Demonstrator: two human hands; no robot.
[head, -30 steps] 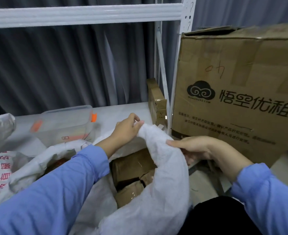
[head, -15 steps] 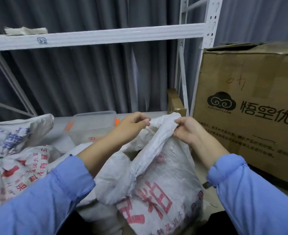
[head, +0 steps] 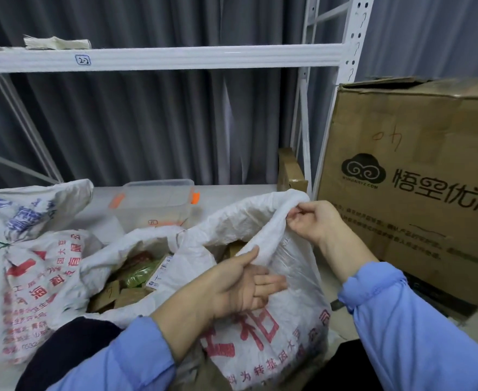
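Observation:
A white woven sack (head: 263, 342) with red characters stands open in front of me. Small cardboard boxes and a green packet (head: 139, 275) lie inside it. My right hand (head: 314, 221) pinches the rolled rim of the sack at its upper right. Lower down, my left hand (head: 240, 283) holds the same rim, thumb on the inner side and fingers laid across the outer face.
A second printed sack (head: 35, 266) lies to the left. A clear plastic bin (head: 156, 201) with orange clips sits on the white shelf (head: 232, 193) behind. A large brown carton (head: 418, 170) stands to the right, past the shelf post (head: 331, 131).
My left hand has let go of the sack's far rim and come down to the near fold. The mouth is wider and the boxes inside show again. My right hand keeps its pinch.

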